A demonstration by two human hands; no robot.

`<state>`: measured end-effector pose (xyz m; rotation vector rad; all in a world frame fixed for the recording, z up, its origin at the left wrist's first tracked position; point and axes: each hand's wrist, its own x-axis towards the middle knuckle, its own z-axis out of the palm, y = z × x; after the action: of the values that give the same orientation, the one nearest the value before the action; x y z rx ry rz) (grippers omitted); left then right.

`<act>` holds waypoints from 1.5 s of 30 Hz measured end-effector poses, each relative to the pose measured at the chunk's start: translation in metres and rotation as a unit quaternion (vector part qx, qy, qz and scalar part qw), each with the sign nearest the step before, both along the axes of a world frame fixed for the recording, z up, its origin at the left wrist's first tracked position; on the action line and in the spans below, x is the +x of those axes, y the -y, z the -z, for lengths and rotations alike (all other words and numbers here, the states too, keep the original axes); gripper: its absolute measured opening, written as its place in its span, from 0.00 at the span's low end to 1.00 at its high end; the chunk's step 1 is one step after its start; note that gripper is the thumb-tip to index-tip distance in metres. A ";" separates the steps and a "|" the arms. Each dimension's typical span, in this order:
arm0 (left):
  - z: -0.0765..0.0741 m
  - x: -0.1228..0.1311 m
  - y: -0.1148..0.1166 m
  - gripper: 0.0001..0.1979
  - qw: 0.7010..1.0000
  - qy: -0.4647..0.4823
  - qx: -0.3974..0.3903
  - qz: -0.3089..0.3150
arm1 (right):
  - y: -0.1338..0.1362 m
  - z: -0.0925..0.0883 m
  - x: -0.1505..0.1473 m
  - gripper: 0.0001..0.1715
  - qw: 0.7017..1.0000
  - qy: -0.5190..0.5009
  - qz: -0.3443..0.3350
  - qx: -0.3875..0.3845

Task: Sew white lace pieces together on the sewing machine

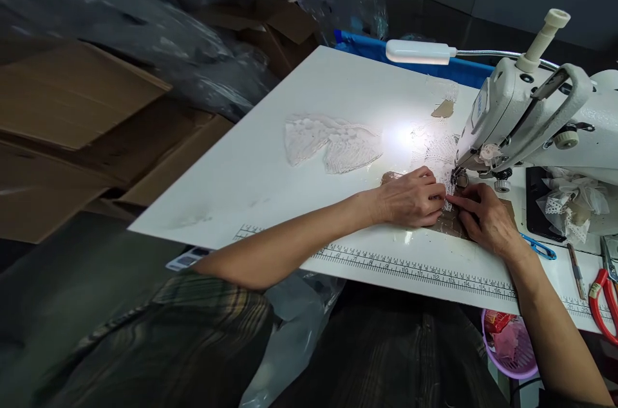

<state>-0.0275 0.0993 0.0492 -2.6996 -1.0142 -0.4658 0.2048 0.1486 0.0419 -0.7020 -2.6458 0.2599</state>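
White lace fabric lies under the presser foot of the white sewing machine, and a strip of it runs toward me between my hands. My left hand is closed, its curled fingers on the lace left of the needle. From the right, my right hand reaches in with its index finger stretched to the lace beside my left fingertips. Its thumb is apart, over a brown plate on the table. Two joined, fan-like lace pieces lie flat to the left.
A white lamp lights the white table. Blue snips, a pen-like tool and red-handled scissors lie at right. Lace scraps sit beneath the machine arm. Below is a purple basket; cardboard boxes stand left.
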 end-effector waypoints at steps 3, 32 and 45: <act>0.001 0.000 0.001 0.14 1.000 0.006 0.012 0.001 | 0.002 -0.002 -0.002 0.21 1.000 0.013 0.007 0.005; 0.000 -0.003 -0.005 0.21 0.997 -0.027 -0.047 -0.047 | 0.006 -0.007 -0.007 0.24 0.996 0.055 0.058 -0.025; -0.003 -0.004 -0.011 0.24 0.993 -0.011 -0.096 -0.073 | 0.004 -0.019 -0.006 0.23 0.989 0.013 0.090 -0.116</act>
<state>-0.0311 0.1103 0.0518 -2.7613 -1.3002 -0.3269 0.1991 0.1449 0.0608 -1.0174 -2.5805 0.5157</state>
